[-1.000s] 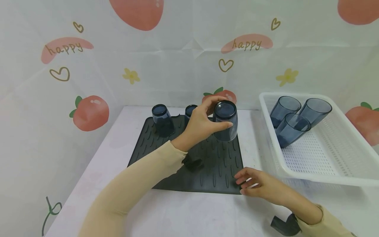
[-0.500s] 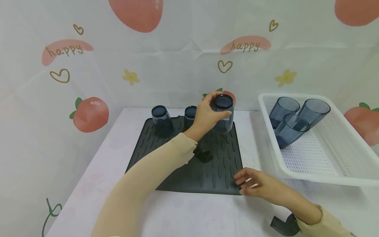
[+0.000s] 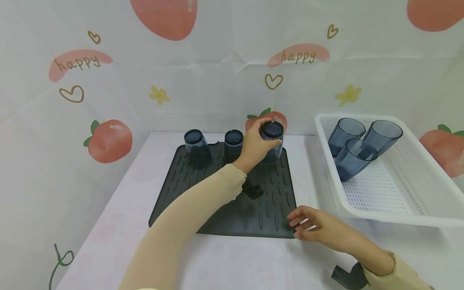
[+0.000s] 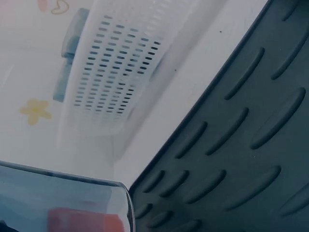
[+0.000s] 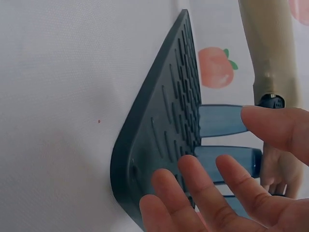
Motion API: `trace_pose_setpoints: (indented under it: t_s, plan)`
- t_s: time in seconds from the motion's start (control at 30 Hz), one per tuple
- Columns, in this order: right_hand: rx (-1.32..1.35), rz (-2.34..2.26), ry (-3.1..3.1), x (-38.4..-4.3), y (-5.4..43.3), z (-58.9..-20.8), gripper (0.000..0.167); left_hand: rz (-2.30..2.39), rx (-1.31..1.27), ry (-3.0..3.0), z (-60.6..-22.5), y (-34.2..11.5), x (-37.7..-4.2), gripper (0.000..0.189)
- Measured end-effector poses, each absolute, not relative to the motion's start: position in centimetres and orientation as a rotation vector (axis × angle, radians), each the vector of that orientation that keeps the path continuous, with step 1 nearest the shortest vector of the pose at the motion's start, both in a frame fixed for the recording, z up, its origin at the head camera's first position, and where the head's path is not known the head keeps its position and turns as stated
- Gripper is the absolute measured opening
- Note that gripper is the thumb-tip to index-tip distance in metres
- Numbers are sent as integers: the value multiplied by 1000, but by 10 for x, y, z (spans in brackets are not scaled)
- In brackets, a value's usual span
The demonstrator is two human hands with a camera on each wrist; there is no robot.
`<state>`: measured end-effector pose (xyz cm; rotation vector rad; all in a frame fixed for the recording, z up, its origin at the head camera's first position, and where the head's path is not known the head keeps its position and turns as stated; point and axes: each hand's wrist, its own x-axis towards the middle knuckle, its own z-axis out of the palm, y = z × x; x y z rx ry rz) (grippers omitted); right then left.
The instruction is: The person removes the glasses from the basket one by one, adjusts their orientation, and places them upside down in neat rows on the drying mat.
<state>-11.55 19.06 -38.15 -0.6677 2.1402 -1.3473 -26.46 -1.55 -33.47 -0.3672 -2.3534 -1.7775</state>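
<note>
My left hand [image 3: 252,147] grips a blue drinking glass [image 3: 273,129], turned upside down, at the back right corner of the black ridged drying mat [image 3: 268,201]. In the left wrist view the rim of this glass [image 4: 91,193] is close over the mat's corner. Two more upside-down blue glasses stand along the mat's back edge: one at the left [image 3: 197,149], and a middle glass [image 3: 233,141] partly hidden by my left hand. My right hand [image 3: 313,225] holds nothing; its fingers are loosely bent beside the mat's front right corner.
To the right stands a white perforated basket [image 3: 398,219], with three blue glasses [image 3: 357,157] leaning together at its left end. A printed cloth [image 3: 217,80] hangs behind the white tabletop [image 3: 232,266]. My left forearm crosses over the mat.
My left hand has carried the upside-down glass back and then lowered it toward the mat's back right corner. My right hand has stayed in place.
</note>
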Motion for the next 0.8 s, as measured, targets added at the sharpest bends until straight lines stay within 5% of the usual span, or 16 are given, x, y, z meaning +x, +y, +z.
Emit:
trace_pose_setpoints:
  t_s: [0.8]
  plan:
    - [-619, -1341, 2116, -114, 190, -381, 40, -1807, -277, -2348, -366, -16, -273, 64]
